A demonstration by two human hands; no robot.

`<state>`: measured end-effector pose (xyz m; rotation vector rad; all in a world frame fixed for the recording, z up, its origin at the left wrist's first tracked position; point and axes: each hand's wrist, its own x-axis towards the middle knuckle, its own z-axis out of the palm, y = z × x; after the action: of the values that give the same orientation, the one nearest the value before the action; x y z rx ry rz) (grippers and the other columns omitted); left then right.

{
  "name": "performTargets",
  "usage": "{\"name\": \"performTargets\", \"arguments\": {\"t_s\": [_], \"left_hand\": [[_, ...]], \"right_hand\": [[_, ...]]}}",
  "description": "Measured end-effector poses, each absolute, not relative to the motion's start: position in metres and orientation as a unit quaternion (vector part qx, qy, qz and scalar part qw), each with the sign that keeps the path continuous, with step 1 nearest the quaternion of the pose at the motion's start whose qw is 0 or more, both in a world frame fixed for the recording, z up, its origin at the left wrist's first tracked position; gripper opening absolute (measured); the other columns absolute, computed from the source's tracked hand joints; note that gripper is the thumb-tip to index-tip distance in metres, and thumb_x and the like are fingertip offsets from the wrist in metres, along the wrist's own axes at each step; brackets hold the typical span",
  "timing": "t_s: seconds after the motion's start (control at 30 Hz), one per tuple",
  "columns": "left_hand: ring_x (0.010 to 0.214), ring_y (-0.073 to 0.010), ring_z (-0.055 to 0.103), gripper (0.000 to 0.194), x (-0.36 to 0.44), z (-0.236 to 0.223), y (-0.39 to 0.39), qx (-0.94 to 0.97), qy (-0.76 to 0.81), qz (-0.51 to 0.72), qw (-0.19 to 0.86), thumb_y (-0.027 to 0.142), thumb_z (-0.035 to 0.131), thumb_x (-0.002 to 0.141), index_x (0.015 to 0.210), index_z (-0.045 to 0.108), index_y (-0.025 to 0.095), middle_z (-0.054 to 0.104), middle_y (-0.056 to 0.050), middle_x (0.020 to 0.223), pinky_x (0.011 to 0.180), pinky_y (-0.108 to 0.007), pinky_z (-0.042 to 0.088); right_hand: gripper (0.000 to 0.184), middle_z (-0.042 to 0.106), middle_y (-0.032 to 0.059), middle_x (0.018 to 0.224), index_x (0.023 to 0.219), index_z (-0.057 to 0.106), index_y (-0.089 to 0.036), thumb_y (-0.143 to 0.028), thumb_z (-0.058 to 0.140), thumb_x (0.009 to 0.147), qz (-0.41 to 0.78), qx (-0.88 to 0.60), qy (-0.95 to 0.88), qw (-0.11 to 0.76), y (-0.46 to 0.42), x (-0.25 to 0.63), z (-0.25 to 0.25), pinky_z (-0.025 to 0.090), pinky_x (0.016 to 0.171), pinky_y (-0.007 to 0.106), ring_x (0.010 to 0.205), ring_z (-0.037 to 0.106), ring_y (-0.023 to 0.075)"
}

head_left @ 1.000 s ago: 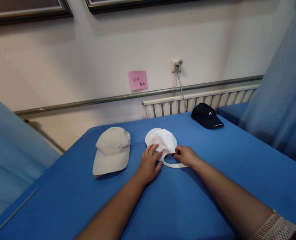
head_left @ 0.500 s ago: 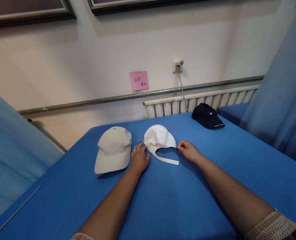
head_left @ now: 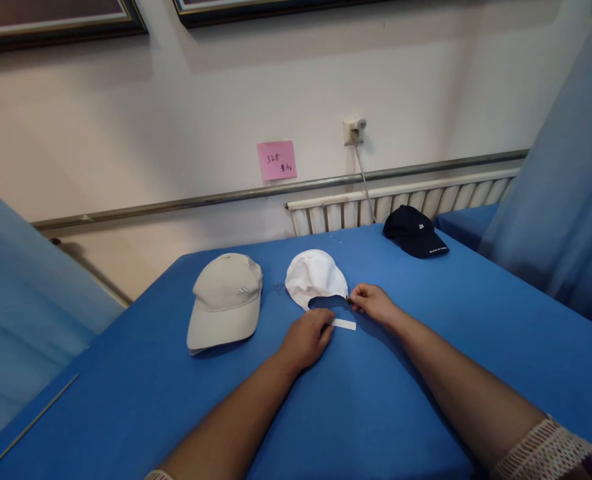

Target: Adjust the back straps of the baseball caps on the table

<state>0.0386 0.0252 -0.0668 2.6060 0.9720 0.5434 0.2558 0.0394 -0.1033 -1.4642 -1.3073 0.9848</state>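
Note:
A white cap (head_left: 316, 275) lies at the middle of the blue-covered table, its back opening toward me. My left hand (head_left: 307, 337) is closed on the cap's loose white strap (head_left: 345, 325), and the strap's free end sticks out to the right of the fingers. At the opening's right corner, my right hand (head_left: 373, 302) pinches the small dark buckle (head_left: 349, 301). Strap and buckle are apart. A beige cap (head_left: 227, 300) rests to the left of the white one, brim toward me.
A dark navy cap (head_left: 414, 231) sits near the table's far right edge. Behind the blue table (head_left: 376, 413) are a radiator (head_left: 336, 217), a metal rail (head_left: 206, 199) and a plugged-in cord (head_left: 363, 177). Blue curtains (head_left: 16, 313) hang on both sides. A thin stick (head_left: 33, 421) lies at left.
My left hand has left the white cap's left side, moved right and toward me, and taken hold of the strap. My right hand stays at the buckle.

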Motion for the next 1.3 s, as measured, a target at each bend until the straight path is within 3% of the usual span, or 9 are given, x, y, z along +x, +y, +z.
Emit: {"name": "performTargets", "arguments": {"t_s": [0.17,0.33,0.5,0.73,1.0,1.3], "left_hand": [[0.093,-0.0211,0.061,0.023,0.038,-0.065,0.025,0.917,0.341,0.156,0.136,0.029,0.052,0.09,0.11,0.062,0.022,0.066,-0.007,0.101,0.08,-0.031,0.046],[0.085,-0.0191,0.06,0.021,0.039,-0.061,0.024,0.906,0.366,0.17,0.13,0.032,0.047,0.092,0.091,0.066,0.021,0.065,-0.005,0.091,0.074,-0.029,0.044],[0.079,-0.0182,0.062,0.021,0.039,-0.06,0.027,0.842,0.431,0.243,0.215,0.033,0.047,0.091,0.09,0.064,0.021,0.068,-0.003,0.088,0.069,-0.027,0.043],[0.055,-0.0128,0.056,0.021,0.04,-0.067,0.029,0.762,0.465,0.272,0.358,0.034,0.05,0.087,0.09,0.064,0.018,0.066,0.0,0.074,0.056,-0.024,0.042],[0.052,-0.0106,0.051,0.018,0.042,-0.069,0.031,0.731,0.459,0.282,0.418,0.031,0.051,0.083,0.082,0.063,0.017,0.059,0.002,0.067,0.053,-0.022,0.04],[0.052,-0.0109,0.051,0.017,0.041,-0.07,0.033,0.723,0.47,0.29,0.416,0.029,0.051,0.082,0.082,0.063,0.017,0.061,0.001,0.067,0.052,-0.023,0.038]], "right_hand": [[0.012,0.06,-0.002,0.059,0.07,0.056,-0.019,-0.03,0.056,0.075,0.413,-0.577,-0.524,0.471,0.035,0.252,-0.098,0.041,0.054,0.022,0.054,0.054,0.0117],[0.014,0.063,-0.0012,0.066,0.072,0.06,-0.02,-0.034,0.059,0.074,0.376,-0.571,-0.545,0.486,0.033,0.255,-0.096,0.043,0.06,0.024,0.061,0.056,0.013],[0.019,0.064,-0.0005,0.066,0.075,0.062,-0.021,-0.039,0.057,0.076,0.356,-0.571,-0.551,0.494,0.03,0.253,-0.095,0.044,0.06,0.024,0.062,0.058,0.0146],[0.024,0.065,0.0001,0.062,0.074,0.058,-0.021,-0.045,0.063,0.073,0.42,-0.533,-0.525,0.514,0.02,0.234,-0.093,0.047,0.058,0.026,0.062,0.064,0.0167],[0.034,0.068,0.0024,0.063,0.076,0.059,-0.019,-0.05,0.07,0.068,0.459,-0.529,-0.485,0.524,0.016,0.229,-0.089,0.05,0.058,0.026,0.06,0.066,0.0166],[0.037,0.067,0.0008,0.06,0.076,0.06,-0.018,-0.051,0.074,0.065,0.487,-0.492,-0.474,0.544,0.015,0.229,-0.085,0.052,0.059,0.026,0.059,0.066,0.0151]]}}
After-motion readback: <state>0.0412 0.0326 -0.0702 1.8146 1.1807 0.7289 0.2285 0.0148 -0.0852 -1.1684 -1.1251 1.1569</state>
